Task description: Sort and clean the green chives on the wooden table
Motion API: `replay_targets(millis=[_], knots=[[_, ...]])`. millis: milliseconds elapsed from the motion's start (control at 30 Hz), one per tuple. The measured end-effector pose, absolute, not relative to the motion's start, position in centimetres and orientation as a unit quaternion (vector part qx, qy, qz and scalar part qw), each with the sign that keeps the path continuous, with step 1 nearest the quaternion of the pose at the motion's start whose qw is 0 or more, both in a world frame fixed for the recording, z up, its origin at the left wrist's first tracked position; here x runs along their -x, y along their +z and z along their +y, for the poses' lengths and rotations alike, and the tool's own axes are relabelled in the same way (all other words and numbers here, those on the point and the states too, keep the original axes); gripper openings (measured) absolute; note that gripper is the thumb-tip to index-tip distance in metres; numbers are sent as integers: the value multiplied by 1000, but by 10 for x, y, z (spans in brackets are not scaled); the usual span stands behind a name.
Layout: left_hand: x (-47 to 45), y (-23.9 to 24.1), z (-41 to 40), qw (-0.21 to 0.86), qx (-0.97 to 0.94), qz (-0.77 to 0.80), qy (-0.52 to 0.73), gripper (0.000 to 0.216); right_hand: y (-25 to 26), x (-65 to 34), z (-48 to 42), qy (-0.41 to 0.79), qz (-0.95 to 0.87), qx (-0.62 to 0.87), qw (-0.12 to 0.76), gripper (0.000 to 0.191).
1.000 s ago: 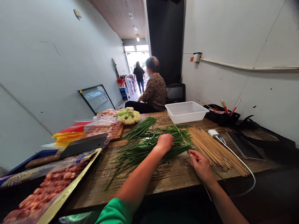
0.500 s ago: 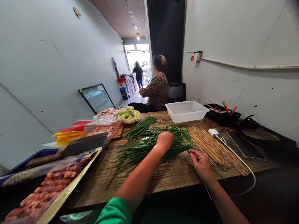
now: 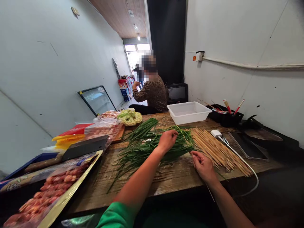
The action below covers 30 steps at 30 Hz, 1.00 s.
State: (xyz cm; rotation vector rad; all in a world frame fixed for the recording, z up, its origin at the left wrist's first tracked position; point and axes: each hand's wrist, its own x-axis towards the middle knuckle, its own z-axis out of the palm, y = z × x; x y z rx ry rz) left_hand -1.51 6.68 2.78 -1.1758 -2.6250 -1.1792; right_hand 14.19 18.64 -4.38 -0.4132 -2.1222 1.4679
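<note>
A loose pile of long green chives (image 3: 144, 144) lies across the middle of the wooden table (image 3: 171, 177). My left hand (image 3: 168, 140) rests on the pile with its fingers curled, pinching some of the chive stalks. My right hand (image 3: 203, 165) sits just right of the pile, fingers closed around a thin bamboo skewer that runs back under my wrist. A spread of bamboo skewers (image 3: 218, 150) lies beside my right hand.
A white plastic tub (image 3: 188, 112) stands behind the skewers, a black holder with chopsticks (image 3: 225, 117) to its right. A white charger and cable (image 3: 229, 147), a cauliflower (image 3: 130, 116), packaged meat (image 3: 47, 190) and a cleaver (image 3: 83, 147) are at hand. A person (image 3: 152, 91) sits beyond the table.
My left hand has loosened from a fist on the chives and lifted its fingers to pinch stalks. The seated person beyond the table has turned and raised a hand. My right hand has barely moved.
</note>
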Motion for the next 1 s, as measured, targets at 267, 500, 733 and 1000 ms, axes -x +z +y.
replay_targets(millis=[267,500,733,1000], knots=[[30,8,74,-105,330,-767,-540,39,-42,-143,184,549,-787,139,245,39],[28,13,71,-184,343,-754,-529,44,-42,-142,183,552,-790,130,233,39],[25,6,79,-196,249,-748,-583,22,-33,-145,179,551,-794,123,226,37],[25,3,82,-121,279,-759,-576,17,-25,-148,177,537,-804,121,225,39]])
